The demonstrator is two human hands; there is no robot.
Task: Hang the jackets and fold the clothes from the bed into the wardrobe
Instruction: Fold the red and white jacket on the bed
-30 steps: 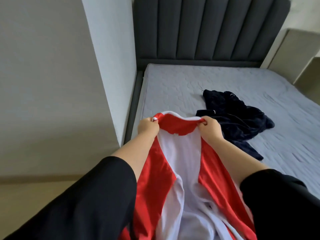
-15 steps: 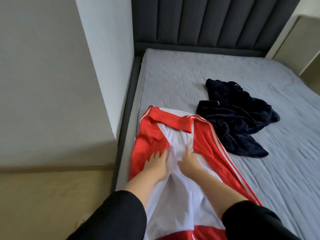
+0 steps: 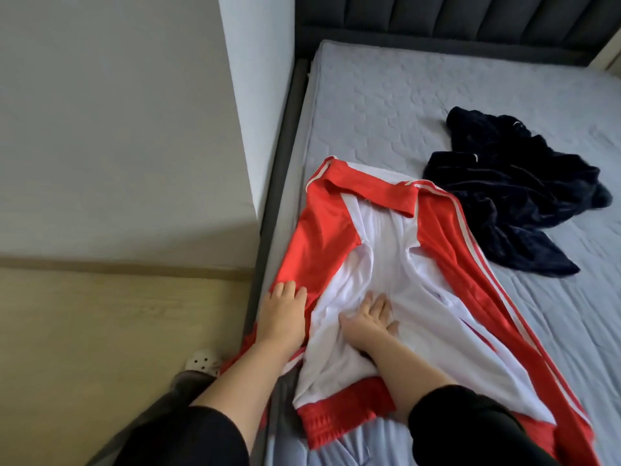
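Nearest to me, both my forearms reach out of black sleeves (image 3: pixel 470 428) onto the red and white jacket (image 3: pixel 336 237), which lies spread open along the left edge of the bed (image 3: pixel 386 105), its red hem toward the near edge and its collar pointing toward the headboard (image 3: pixel 453 21). My left hand (image 3: pixel 284 314) rests flat on the jacket's red left panel right at the mattress's left edge, fingers straight and relaxed, gripping nothing. My right hand (image 3: pixel 368 319) lies just beside it on the white lining in the middle of the jacket, fingers spread and pressing into the cloth, which bunches a little around them; I see no pinch or curl around the fabric. The jacket's right sleeve, red with white stripes, runs diagonally from the collar down toward the near right part of the mattress. Off the bed's left edge, down on the pale wooden floor (image 3: pixel 100 331), a white perforated clog (image 3: pixel 201 363) shows under a grey trouser leg. Farther up the mattress, just beyond and to the right of the jacket's collar, a dark navy garment (image 3: pixel 517 193) lies crumpled in a heap, close to the striped sleeve; I cannot tell whether they touch. A white wall corner (image 3: pixel 258 95) stands along the bed's left side, and the dark padded headboard closes off the far edge.
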